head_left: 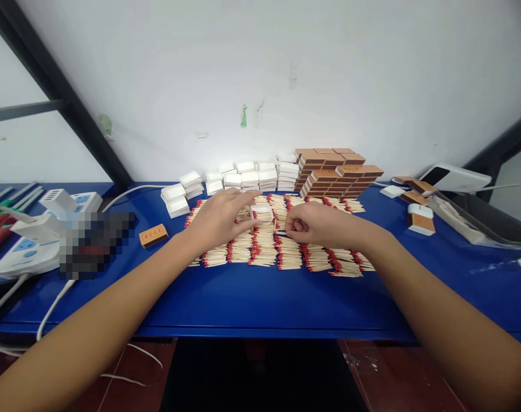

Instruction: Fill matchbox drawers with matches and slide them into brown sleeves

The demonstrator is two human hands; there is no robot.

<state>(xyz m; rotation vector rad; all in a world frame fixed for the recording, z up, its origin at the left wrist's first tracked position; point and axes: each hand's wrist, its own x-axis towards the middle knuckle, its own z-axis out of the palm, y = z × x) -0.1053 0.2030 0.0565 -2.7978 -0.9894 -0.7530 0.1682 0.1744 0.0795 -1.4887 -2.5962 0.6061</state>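
My left hand (pixel 220 216) grips a small white matchbox tray (pixel 263 213) between thumb and fingers, with its open side up and some red match heads showing in it. Just right of the tray, my right hand (pixel 306 222) is closed in a pinch, low over the matches. A pale stick shows by its fingertips, but whether they hold it I cannot tell. Beneath both hands, red-headed matches (pixel 263 252) lie in several rows of small bundles on the blue table (pixel 243 303).
White trays (pixel 258 177) stand stacked along the wall, beside a pile of brown matchboxes (pixel 338 171). One orange matchbox (pixel 153 235) lies at left, near a power strip (pixel 32 252) with white cables. More boxes (pixel 421 220) and a white device (pixel 456 176) are at right.
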